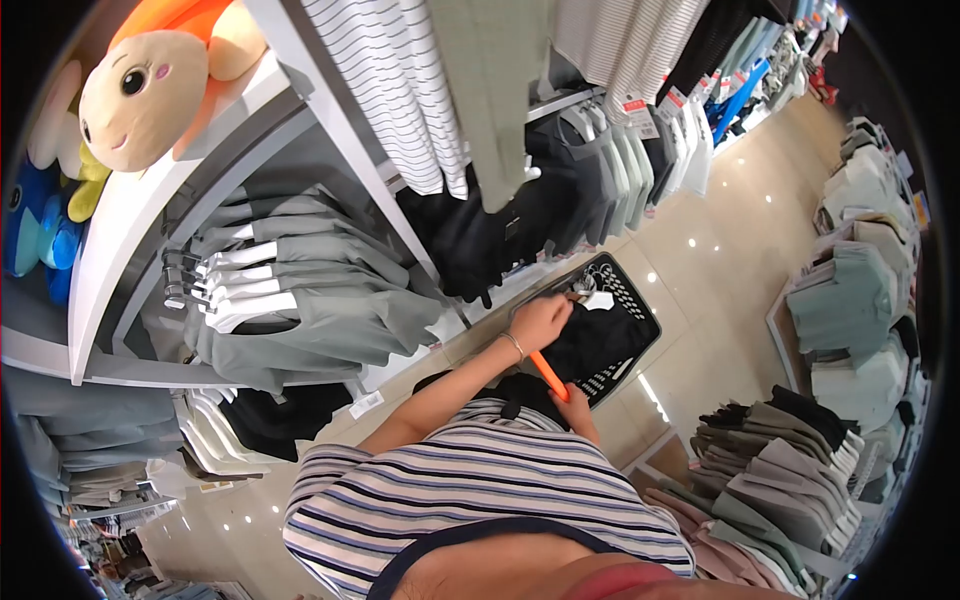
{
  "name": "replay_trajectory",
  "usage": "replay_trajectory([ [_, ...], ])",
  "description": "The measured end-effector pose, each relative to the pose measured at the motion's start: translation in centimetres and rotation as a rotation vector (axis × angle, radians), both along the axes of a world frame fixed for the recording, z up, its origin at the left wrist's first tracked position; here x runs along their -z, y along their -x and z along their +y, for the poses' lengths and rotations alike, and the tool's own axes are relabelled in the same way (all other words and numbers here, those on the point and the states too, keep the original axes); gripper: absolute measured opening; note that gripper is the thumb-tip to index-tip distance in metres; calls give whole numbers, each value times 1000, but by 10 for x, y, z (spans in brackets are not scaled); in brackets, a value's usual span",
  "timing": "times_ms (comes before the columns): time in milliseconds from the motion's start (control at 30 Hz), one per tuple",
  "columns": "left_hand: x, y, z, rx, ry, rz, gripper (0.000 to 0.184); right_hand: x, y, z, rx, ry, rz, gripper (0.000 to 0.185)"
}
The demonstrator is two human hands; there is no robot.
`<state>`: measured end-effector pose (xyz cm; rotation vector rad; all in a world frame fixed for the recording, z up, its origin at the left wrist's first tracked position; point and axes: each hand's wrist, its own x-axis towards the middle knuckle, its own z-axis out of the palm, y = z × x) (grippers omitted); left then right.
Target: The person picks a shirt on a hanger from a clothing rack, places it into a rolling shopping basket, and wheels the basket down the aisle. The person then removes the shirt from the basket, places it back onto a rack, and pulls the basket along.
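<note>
A black shopping basket (652,338) stands on the floor just ahead of my body. Dark clothing (600,338) lies inside it, with a white hanger piece (598,300) and metal hooks on top. My left hand (541,321), a bracelet at its wrist, is closed at the near-left rim beside the hooks; what its fingers pinch is too small to tell. Wrapped round the lower end of the orange handle (548,374) is my right hand (577,412), partly hidden by the striped shirt.
Grey tops (330,325) hang on a rack at the left, below a shelf of plush toys (150,95). Striped trousers (400,90) and dark clothes hang above the basket. Folded clothes (790,470) are stacked at the lower right, beyond the tiled aisle (700,290).
</note>
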<state>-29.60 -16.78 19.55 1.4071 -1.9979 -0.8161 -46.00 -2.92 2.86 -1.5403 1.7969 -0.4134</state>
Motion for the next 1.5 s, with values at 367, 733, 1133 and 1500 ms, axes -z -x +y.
replay_trajectory([
  [367, 136, 4, 26, 687, -182, -675, 72, 19, -7, -3, 1, -19, 136, 25],
  [733, 133, 8, 21, 655, -68, -659, 66, -10, -17, -33, -8, 26, -21, 26],
  [1133, 132, 38, -17, 719, -50, -564, 63, -17, 14, -72, 38, 48, 45, 29],
  [1500, 150, 77, -123, 901, 135, -454, 51, -31, 41, -151, 188, 64, 32, 23],
])
